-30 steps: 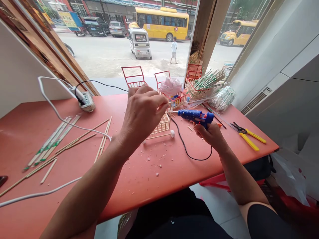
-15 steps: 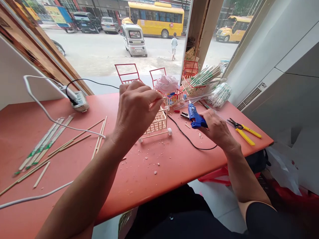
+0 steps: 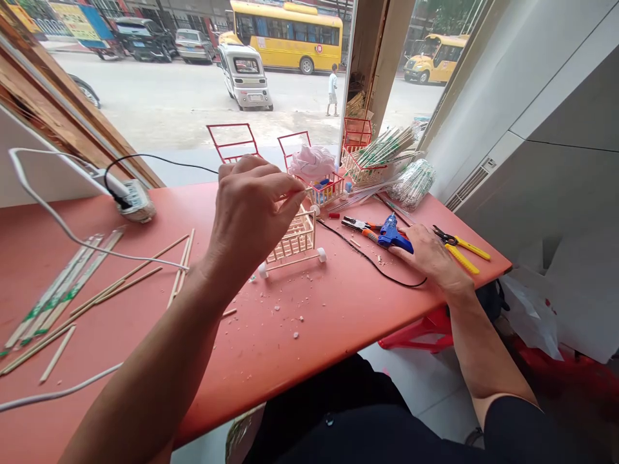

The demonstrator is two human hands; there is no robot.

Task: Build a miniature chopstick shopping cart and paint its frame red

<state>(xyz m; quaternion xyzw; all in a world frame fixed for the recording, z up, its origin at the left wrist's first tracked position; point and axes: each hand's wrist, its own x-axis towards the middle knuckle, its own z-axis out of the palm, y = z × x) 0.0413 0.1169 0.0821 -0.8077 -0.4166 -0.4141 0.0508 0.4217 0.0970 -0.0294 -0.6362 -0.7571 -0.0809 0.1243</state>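
A small wooden cart [image 3: 294, 243] with white wheels stands on the red table [image 3: 309, 322]. Above it, my left hand [image 3: 251, 209] pinches a thin wooden stick against the cart's top rim. A blue glue gun [image 3: 393, 234] lies on the table to the right, its black cord trailing back past the cart. My right hand [image 3: 432, 258] rests on the gun's handle with fingers curled round it.
Orange-handled pliers [image 3: 360, 225] and yellow-handled cutters [image 3: 459, 248] lie by the gun. Red wire carts [image 3: 329, 187], a pink cloth and bundled chopsticks [image 3: 387, 148] stand at the back. Loose sticks [image 3: 97, 283] and a power strip [image 3: 133, 200] lie left. Crumbs litter the middle.
My right hand has carried the glue gun away from the cart, moved it right and laid it down on the table. My left hand keeps its pinch at the cart.
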